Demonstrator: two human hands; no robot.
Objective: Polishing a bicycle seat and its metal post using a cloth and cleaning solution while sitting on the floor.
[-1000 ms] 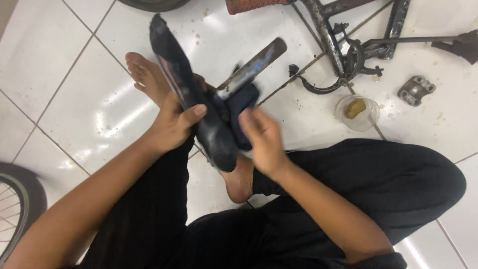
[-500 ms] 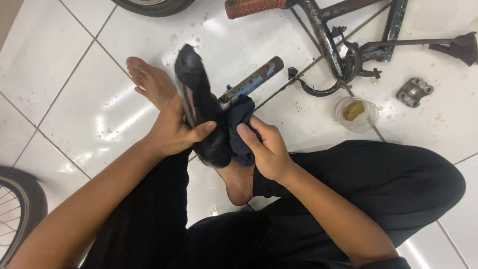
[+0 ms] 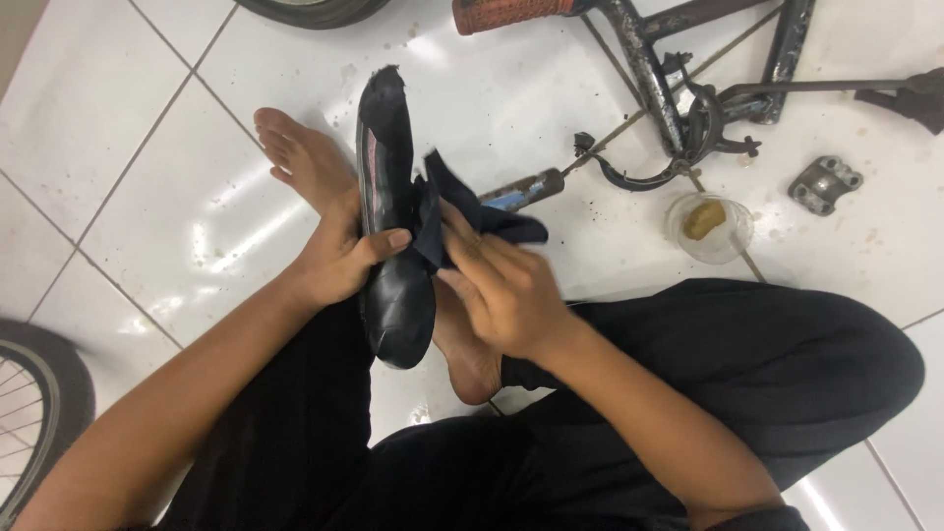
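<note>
Both hands were busy over the person's crossed legs. Going from the left, a spoked bicycle wheel [image 3: 34,413] lay at the edge of the white tiled floor [image 3: 128,147]. Next came the left hand [image 3: 339,261], fingers and thumb wrapped around the middle of a black bicycle saddle [image 3: 393,216] and gripping it firmly. The saddle stood nearly upright above the legs, its worn narrow end pointing away from the person and its broad end low, close to a bare foot [image 3: 467,354]. Another bare foot [image 3: 300,157] rested on the floor just behind the left hand.

Right beside the saddle, the right hand [image 3: 501,290] pressed a dark blue cloth [image 3: 462,216] against the saddle's side, fingers curled and bunching the fabric. Beyond the cloth, a dark tube with a blue patch [image 3: 521,189] lay on the tiles. Farther right sat a grimy bicycle frame [image 3: 678,88] with a reddish grip [image 3: 506,12] at the top edge. Near it stood a small clear cup [image 3: 710,226] holding something yellowish, and a grey metal clamp [image 3: 824,184] lay well apart to the right. Black trousers [image 3: 787,364] covered the bent right knee.
</note>
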